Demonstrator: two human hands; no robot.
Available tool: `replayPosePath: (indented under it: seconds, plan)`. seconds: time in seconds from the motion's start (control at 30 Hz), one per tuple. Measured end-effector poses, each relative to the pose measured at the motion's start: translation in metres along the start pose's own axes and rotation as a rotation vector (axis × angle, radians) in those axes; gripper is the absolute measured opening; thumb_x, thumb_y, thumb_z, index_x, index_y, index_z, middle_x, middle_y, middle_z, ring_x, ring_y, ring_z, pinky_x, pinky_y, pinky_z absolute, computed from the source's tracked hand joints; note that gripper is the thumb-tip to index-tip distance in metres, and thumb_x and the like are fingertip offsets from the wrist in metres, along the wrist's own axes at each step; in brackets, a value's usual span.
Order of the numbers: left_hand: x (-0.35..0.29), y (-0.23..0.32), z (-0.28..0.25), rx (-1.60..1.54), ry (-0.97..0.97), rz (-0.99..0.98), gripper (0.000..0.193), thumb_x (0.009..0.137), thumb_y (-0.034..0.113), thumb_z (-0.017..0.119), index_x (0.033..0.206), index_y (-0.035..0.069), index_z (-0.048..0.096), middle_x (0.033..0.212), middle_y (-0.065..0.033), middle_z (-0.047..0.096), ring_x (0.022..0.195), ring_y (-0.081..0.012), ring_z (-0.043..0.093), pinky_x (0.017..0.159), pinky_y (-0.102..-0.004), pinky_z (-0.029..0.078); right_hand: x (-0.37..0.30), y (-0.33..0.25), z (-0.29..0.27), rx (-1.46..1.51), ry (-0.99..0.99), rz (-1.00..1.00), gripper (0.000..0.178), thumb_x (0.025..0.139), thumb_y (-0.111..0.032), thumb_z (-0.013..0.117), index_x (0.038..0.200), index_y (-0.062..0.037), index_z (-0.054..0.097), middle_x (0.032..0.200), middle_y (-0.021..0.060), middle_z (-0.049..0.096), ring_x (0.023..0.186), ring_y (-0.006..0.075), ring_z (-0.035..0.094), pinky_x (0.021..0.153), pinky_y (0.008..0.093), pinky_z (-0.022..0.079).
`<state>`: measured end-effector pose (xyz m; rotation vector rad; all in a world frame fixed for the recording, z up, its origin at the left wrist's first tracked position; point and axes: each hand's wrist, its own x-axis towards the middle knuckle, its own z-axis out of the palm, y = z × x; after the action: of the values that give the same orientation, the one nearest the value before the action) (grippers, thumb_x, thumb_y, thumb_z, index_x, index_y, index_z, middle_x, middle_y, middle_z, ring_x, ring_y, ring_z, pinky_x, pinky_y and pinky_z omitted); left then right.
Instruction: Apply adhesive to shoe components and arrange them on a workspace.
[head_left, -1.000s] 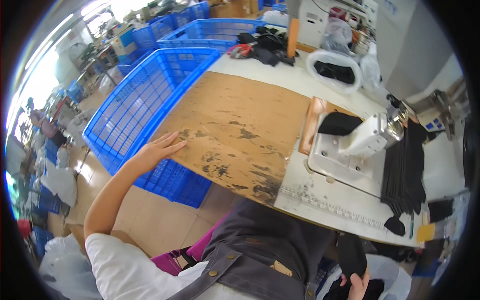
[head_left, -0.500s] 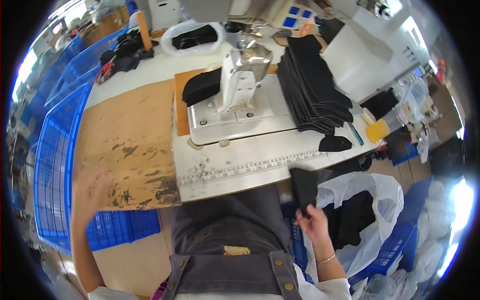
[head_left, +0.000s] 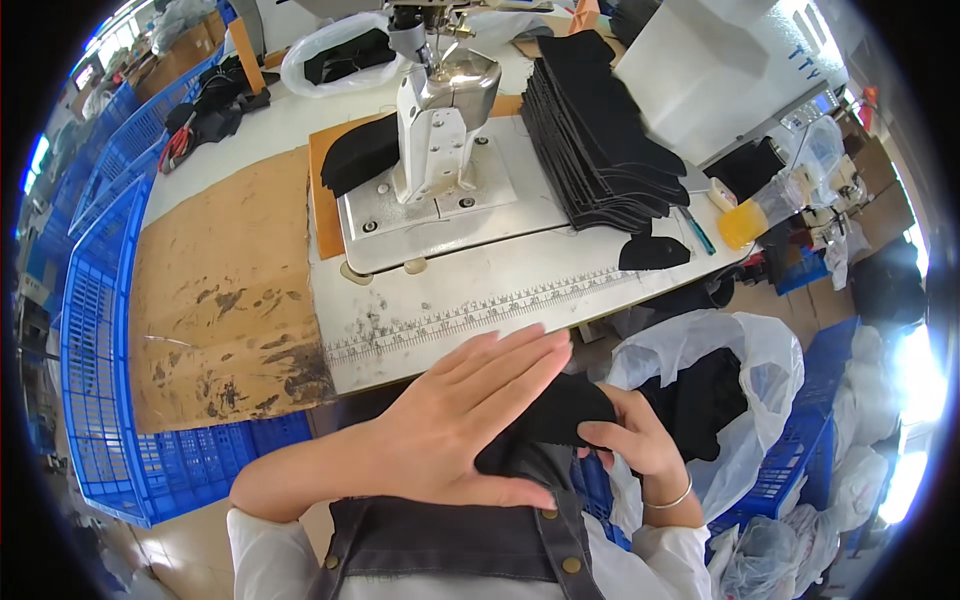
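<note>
My right hand point(head_left: 640, 435) pinches a black fabric piece point(head_left: 572, 408) in front of my apron, thumb on top. Held flat with its fingers stretched out, my left hand point(head_left: 465, 420) lies over the near part of that piece and hides much of it; whether the palm touches the cloth I cannot tell. Beyond the table edge stands a post-bed sewing machine point(head_left: 440, 140), with a black piece point(head_left: 360, 155) beside its post. Right of it lies a stack of black cut pieces point(head_left: 600, 130), with a small black piece point(head_left: 654, 253) near the stack's front.
A blue basket point(head_left: 100, 370) stands left of the cardboard sheet point(head_left: 220, 290). At right, a white plastic bag point(head_left: 775, 370) holds black pieces beside a blue crate point(head_left: 800, 450). A bottle with yellow contents point(head_left: 742, 224) and a teal pen-like tool point(head_left: 697, 232) lie near the table's right end.
My left hand has swung from above the cardboard across to the black piece at my right hand. The black piece has come from beside the bag to in front of my apron.
</note>
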<state>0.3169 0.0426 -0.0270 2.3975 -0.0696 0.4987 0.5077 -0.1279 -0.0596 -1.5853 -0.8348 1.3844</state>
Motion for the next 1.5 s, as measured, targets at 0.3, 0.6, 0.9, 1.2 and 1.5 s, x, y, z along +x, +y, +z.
replayPosePath:
  seconds: [0.3,0.6,0.9,1.2,1.5]
  plan:
    - [0.018,-0.042,0.005,-0.705,-0.6,-0.526,0.082,0.067,0.04,0.08,0.128,0.0,0.043,0.107,-0.0128,0.06,0.099,-0.022,0.058,0.087,-0.0319,0.045,0.031,-0.036,-0.003,-0.071,-0.337,-0.147,0.034,0.081,-0.024,0.062,0.1,0.0045,0.058,0.061,0.0046,0.059,0.045,0.0068,0.05,0.042,0.0198,0.038]
    - [-0.011,-0.053,0.041,-0.964,-0.252,-0.755,0.074,0.073,0.035,0.076,0.124,-0.008,0.044,0.108,-0.0118,0.059,0.098,-0.0172,0.054,0.086,-0.0285,0.043,0.049,-0.042,0.017,-0.782,0.493,-0.927,0.027,0.087,-0.023,0.053,0.101,-0.0009,0.059,0.076,0.0087,0.057,0.07,0.024,0.057,0.067,0.0396,0.044]
    - [-0.023,-0.035,0.019,-0.911,-0.11,-0.62,0.071,0.076,0.021,0.075,0.131,-0.007,0.041,0.122,-0.0135,0.054,0.112,-0.0154,0.048,0.1,-0.0296,0.035,0.038,0.009,-0.059,-1.098,0.594,-0.706,0.041,0.088,-0.021,0.046,0.121,0.0042,0.053,0.122,0.0219,0.055,0.114,0.0343,0.053,0.104,0.0468,0.03]
    - [-0.029,-0.025,0.019,-0.71,-0.136,-0.406,0.068,0.078,0.016,0.071,0.136,0.0,0.039,0.11,-0.016,0.062,0.096,-0.0199,0.062,0.086,-0.0295,0.047,0.073,-0.001,-0.006,-0.895,0.194,-0.877,0.047,0.092,-0.04,0.041,0.119,-0.0049,0.055,0.119,0.0154,0.058,0.11,0.0349,0.055,0.098,0.0543,0.034]
    - [-0.039,-0.016,0.006,0.482,0.126,0.073,0.06,0.055,0.017,0.066,0.112,0.001,0.058,0.109,-0.0091,0.063,0.076,-0.0197,0.063,0.061,-0.0281,0.052,0.038,-0.038,0.018,-0.94,-0.149,-0.985,0.053,0.072,-0.019,0.073,0.119,-0.0021,0.055,0.113,0.0118,0.061,0.096,0.0256,0.062,0.091,0.0391,0.045]
